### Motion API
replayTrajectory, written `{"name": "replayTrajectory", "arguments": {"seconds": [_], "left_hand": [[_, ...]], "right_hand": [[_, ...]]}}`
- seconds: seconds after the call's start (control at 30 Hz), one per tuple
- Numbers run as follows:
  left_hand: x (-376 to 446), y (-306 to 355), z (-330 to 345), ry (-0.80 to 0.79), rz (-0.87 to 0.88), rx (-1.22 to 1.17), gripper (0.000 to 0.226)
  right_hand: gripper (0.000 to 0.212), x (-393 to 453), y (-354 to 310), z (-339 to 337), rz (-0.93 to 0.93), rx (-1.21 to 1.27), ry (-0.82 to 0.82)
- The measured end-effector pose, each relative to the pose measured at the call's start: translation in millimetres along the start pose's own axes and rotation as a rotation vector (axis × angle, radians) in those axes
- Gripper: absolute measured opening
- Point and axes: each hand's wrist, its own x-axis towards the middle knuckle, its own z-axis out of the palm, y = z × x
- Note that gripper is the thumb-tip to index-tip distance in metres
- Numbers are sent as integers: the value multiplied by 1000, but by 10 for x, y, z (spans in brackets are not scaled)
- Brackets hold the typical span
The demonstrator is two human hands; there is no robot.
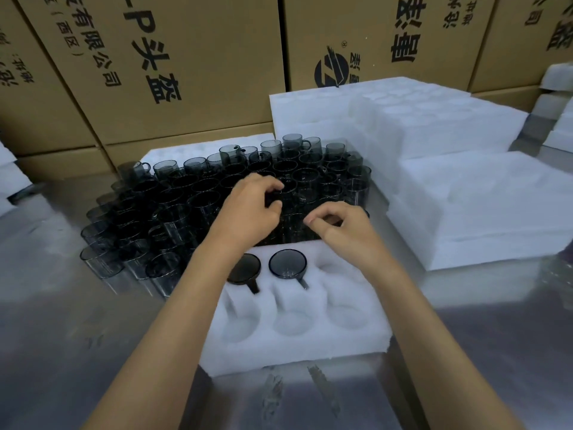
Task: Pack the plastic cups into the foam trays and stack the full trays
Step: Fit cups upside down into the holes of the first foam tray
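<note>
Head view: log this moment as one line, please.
stage: filling tray | foam tray: two cups seated, other pockets empty | left hand, right hand: over loose cups, grip unclear

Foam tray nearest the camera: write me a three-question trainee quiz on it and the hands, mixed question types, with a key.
1. True or false: the near foam tray already holds two cups.
2. Multiple choice: where are the left hand and right hand?
A. Resting on the bare table
B. Over the loose cups just beyond the tray
C. On the cardboard boxes
3. Fill in: the handles of the two packed cups point ____ the camera.

Key: 1 true; 2 B; 3 toward.
</note>
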Motion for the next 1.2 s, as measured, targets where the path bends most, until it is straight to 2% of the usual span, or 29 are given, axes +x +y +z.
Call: {"name": "replayTrajectory", "arguments": {"seconds": [0.13, 0.3, 0.47, 0.57, 0.63, 0.7, 0.77, 0.83, 0.9, 1.2], "left_hand": [[195, 17, 210, -74, -106, 106, 34], [108, 13, 274, 37, -127, 15, 7], [-92, 90, 87, 88, 53, -107, 9], [-311, 156, 53, 200, 193, -208, 12], [-443, 155, 87, 271, 207, -279, 11], [-535, 140, 129, 331, 189, -301, 17], [-577, 146, 161, 363, 224, -281, 33], [-591, 162, 185, 354, 247, -281, 55], [-582, 153, 206, 323, 213, -318, 67], [-567, -9, 235, 291, 180, -488, 65]], "right_hand": [[20, 44, 94, -58, 73, 70, 133], [25, 62, 111, -81, 58, 114, 182], [10, 5, -29, -88, -12, 240, 63], [16, -38, -121, -103, -28, 294, -29], [21, -64, -168, -97, -18, 285, -70], [28, -88, -188, -71, -17, 286, -85], [32, -100, -187, -49, -19, 268, -76], [32, -102, -187, -48, -10, 257, -68], [30, -97, -186, -64, 6, 258, -63], [24, -133, -205, -44, 23, 285, -47]]}}
